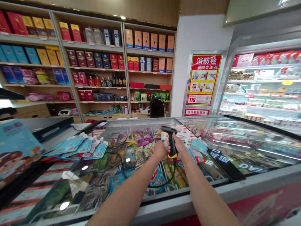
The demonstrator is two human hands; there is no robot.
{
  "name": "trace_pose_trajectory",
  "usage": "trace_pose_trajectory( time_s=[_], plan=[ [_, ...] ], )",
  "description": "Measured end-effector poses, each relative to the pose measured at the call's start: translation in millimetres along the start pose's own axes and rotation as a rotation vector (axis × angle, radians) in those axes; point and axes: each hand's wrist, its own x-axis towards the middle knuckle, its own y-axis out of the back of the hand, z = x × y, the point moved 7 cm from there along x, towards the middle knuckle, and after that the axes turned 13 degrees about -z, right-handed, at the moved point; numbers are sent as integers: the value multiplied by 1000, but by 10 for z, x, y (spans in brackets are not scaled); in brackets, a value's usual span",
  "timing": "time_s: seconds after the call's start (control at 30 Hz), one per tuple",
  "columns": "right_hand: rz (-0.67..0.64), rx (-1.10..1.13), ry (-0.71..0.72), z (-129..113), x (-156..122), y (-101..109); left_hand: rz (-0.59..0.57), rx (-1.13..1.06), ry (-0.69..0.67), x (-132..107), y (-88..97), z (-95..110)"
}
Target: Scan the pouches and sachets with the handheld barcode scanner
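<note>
A black and yellow barcode scanner (172, 145) is upright over the glass lid of the freezer, with its head pointing left. My right hand (179, 147) is wrapped around its handle. Close beside it on the left, my left hand (161, 150) has its fingers curled in, and a small pale piece shows above them; what it holds is not clear. The scanner's black cable (169, 180) loops down over the glass. Just past my right hand lie several blue and white spouted pouches (199, 145). A larger pile of similar pouches (81, 147) lies to the left.
The glass-topped freezer (164, 195) holds many bagged goods. A black phone-like slab (227, 164) lies on its right side. A blue printed box (17, 147) stands at the far left. Shelves (125, 78) of boxes and bottles line the back; a lit fridge (261, 81) is at right.
</note>
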Motion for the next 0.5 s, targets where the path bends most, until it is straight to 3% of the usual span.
trace_pose_trajectory(
  time_s=[0.23, 0.37, 0.5],
  plan=[
    [10, 64, 3, 1, -9, -3, 131, -524, -102, 200, 138, -261],
    [-38, 61, -14, 35, -5, -18, 260, -898, -164, 384, 432, -584],
    [-64, -19, -44, 76, -12, -31, 395, -1095, -194, 485, 722, -963]
  ],
)
